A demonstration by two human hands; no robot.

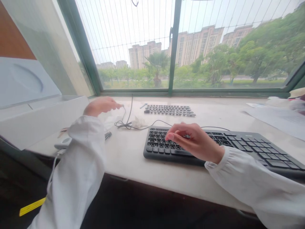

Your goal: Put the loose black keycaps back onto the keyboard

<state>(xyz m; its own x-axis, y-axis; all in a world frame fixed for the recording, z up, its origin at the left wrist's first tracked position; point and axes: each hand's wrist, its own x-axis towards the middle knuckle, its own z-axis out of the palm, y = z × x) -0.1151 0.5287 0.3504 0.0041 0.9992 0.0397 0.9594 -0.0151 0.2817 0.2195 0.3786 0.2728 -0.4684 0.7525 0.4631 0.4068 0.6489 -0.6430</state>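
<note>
My left hand (101,106) is at the back left of the white sill, thumb and fingers pinched on what looks like the light end of a thin black cable (126,125). That cable lies bundled just below the fingertips, beside a crumpled tissue (138,122). Over the left part of a black keyboard (152,156) is my right hand (190,140), its fingers bent and closed towards the thumb. Anything between them is hidden. Many of the keyboard's letter keys are off, leaving open sockets; the bottom row and number pad have their caps. Loose keycaps (170,110) sit in rows behind it.
A white box (43,124) stands at the left. Near it are a small dark object (108,135) and a white plug-like piece (63,143) with a cord. A thin stick (143,106) lies by the keycaps. Papers (276,117) lie at right, below the window (133,92).
</note>
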